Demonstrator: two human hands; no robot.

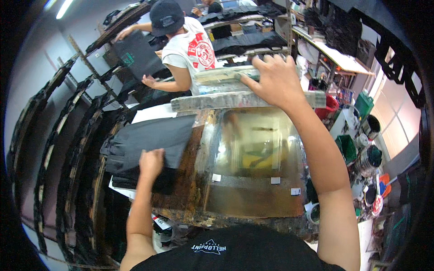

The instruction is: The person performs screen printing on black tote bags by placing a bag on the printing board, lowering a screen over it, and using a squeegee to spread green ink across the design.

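My left hand (151,163) is closed at the edge of a flat black cloth piece (153,135), the top one of a stack (131,181) left of the work surface. That piece slants up to the right, its far corner lifted. At the far side, my right hand (278,81) grips the upper bar of a paint-stained wooden screen frame (203,103), thumb on the near side and fingers over the top. Below the frame lies a glossy yellowish-brown panel (253,194) with a dark blurred shape in its brighter middle and several small white tabs near its front edge.
A person (181,54) in a white shirt and dark cap holds a black sheet (140,58) beside racks (81,131) at the left. To the right stand paint cans (368,156), a green jug (364,105) and a red bucket (326,106). A long light table (334,52) is behind.
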